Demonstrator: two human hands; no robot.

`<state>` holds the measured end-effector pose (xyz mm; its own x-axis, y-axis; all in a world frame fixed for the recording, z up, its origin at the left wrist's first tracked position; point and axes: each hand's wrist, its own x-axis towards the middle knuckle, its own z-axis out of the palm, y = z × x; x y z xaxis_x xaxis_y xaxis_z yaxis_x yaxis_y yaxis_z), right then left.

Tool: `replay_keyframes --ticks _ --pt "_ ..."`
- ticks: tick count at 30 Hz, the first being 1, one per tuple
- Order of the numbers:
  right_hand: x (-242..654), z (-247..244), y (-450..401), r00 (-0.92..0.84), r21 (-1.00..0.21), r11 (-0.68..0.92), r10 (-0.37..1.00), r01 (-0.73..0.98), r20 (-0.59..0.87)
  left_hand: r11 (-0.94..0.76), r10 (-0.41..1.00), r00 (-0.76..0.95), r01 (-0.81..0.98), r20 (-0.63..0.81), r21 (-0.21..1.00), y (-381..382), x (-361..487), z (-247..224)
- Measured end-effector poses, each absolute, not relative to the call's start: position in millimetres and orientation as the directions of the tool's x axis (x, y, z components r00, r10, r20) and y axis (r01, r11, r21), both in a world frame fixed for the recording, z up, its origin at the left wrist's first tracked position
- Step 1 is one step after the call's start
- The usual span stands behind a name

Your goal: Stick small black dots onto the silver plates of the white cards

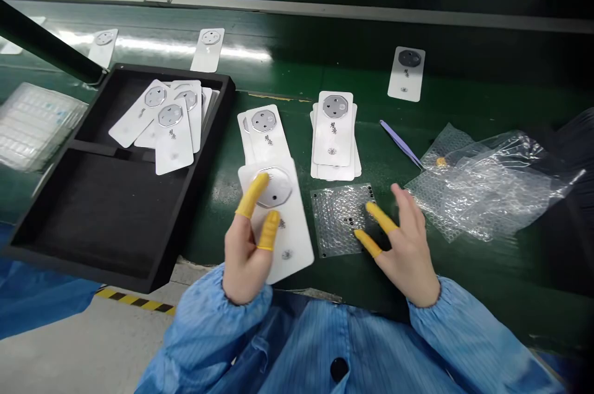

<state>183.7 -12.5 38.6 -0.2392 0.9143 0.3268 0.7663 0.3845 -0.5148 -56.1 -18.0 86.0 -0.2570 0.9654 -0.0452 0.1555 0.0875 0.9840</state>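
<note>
My left hand grips a white phone back cover by its left side. Two fingers in yellow finger cots lie on its face, one on the silver octagonal camera ring; the other fingers are hidden. My right hand is spread, with nothing in it. Its two yellow-cotted fingertips are at the right edge of a bubble-wrap sheet, which carries several small black round parts. Just beyond are a stack of covers and, to its left, more covers partly under the held one.
At left, a black divided tray holds several covers. Purple tweezers and crumpled clear bags lie right. Farther back are single covers. Packed clear trays sit far left, near another person's blue sleeve.
</note>
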Motion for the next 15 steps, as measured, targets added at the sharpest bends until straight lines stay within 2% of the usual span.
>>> replay_keyframes --ticks 3,7,9,12,15 --pt "193.6 28.0 -7.0 -0.372 -0.55 0.442 0.896 0.709 0.24 0.189 0.964 -0.237 0.283 -0.122 0.94 -9.4 -78.1 75.2" --pt "203.5 49.6 15.0 -0.558 -0.665 0.52 0.809 0.536 0.183 0.179 0.983 -0.096 0.345 -0.155 0.922 2.5 -70.6 68.1" --pt "205.0 68.8 30.6 -0.646 -0.703 0.534 0.751 0.47 0.138 0.196 0.972 0.064 0.306 -0.226 0.931 6.1 -56.3 68.5" --pt "200.7 89.6 49.8 -0.729 -0.713 0.558 0.677 0.424 0.097 0.285 0.89 0.324 0.158 -0.322 0.945 6.4 -34.4 69.5" --pt "191.3 92.0 53.6 -0.694 -0.638 0.617 0.699 0.461 0.174 0.367 0.866 0.354 0.033 -0.354 0.93 3.3 -19.6 67.0"
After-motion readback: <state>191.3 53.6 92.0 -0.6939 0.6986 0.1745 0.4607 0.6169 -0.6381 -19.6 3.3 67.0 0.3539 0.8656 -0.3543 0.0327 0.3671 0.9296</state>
